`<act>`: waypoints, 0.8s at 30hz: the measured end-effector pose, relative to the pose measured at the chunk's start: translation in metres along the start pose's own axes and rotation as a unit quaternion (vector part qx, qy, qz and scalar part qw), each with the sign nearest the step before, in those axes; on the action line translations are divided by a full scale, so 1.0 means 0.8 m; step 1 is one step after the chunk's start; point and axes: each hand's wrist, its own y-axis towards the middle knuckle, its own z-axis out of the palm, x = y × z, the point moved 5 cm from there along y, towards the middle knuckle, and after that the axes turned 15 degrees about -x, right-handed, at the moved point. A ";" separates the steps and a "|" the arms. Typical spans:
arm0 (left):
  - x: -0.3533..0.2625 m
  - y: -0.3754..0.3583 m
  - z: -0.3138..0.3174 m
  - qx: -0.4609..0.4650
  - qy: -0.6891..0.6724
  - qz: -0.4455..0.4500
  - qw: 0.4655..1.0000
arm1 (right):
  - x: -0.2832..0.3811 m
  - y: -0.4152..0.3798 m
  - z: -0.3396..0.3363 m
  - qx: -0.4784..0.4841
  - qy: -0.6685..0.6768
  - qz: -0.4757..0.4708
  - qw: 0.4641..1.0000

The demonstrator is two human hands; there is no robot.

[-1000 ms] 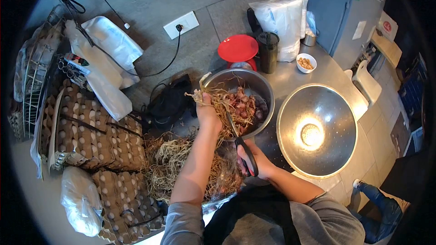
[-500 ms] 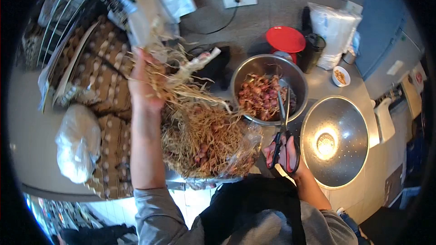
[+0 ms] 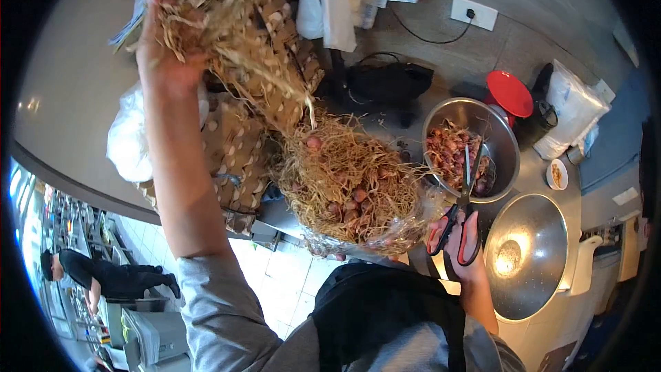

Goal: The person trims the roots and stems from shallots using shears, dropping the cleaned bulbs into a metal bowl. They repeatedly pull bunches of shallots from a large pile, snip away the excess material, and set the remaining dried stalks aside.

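Note:
My left hand (image 3: pixel 169 55), raised at the upper left, is closed round a bundle of dry shallot stalks (image 3: pixel 227 34) that is partly smeared by motion. Scissors (image 3: pixel 465 196) with black and red handles are in my right hand (image 3: pixel 467 262); their blades point up over the near rim of a steel bowl (image 3: pixel 509 165). Inside that bowl lie red shallots (image 3: pixel 444 151). Between my hands, a heap of dried stalks and roots (image 3: pixel 344 172) rests on clear plastic (image 3: pixel 413 231), with several shallot bulbs (image 3: pixel 359 195) showing among the stalks.
A steel colander (image 3: pixel 527 255) stands right of my right hand. Behind the bowl are a red round object (image 3: pixel 509 94), a white packet (image 3: pixel 575 107) and a small white cup (image 3: pixel 557 175). Egg trays (image 3: pixel 237 138) and a white plastic bag (image 3: pixel 126 138) lie left. Another person (image 3: pixel 103 275) bends over at far left.
My left hand has moved left and upward with the stalks, away from the heap. The view has swung left, bringing another person into sight. My right hand still holds the scissors by the bowl.

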 end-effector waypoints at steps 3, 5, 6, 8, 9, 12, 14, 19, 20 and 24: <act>-0.035 0.002 0.023 -0.038 -0.011 0.089 0.995 | -0.004 -0.001 0.001 -0.018 -0.011 0.000 1.000; -0.058 0.033 0.007 -0.038 0.013 0.120 0.992 | -0.005 -0.004 0.000 -0.017 -0.015 -0.001 1.000; -0.069 0.051 0.001 -0.009 0.005 0.114 0.993 | -0.005 -0.005 -0.001 -0.011 -0.016 -0.001 1.000; -0.091 0.090 -0.007 0.074 -0.029 0.081 0.994 | -0.005 -0.006 -0.002 0.002 -0.017 -0.001 1.000; -0.101 0.105 -0.008 0.130 -0.055 0.053 0.989 | -0.004 -0.007 -0.003 -0.005 -0.015 0.001 1.000; -0.090 0.051 0.054 0.029 0.006 0.171 0.985 | -0.002 -0.009 0.001 -0.024 -0.013 0.005 1.000; -0.081 0.034 0.084 0.193 -0.045 0.139 0.970 | 0.000 -0.010 0.002 -0.039 -0.011 0.002 0.999; -0.094 0.044 0.137 0.128 -0.058 0.160 0.977 | 0.009 -0.010 0.015 -0.068 0.001 -0.042 0.997; -0.090 0.037 0.153 0.125 -0.050 0.155 0.979 | 0.017 -0.009 0.024 -0.056 -0.034 -0.073 0.995; -0.086 0.044 0.193 0.190 -0.032 0.131 0.973 | 0.060 -0.004 0.101 -0.015 -0.073 -0.180 0.981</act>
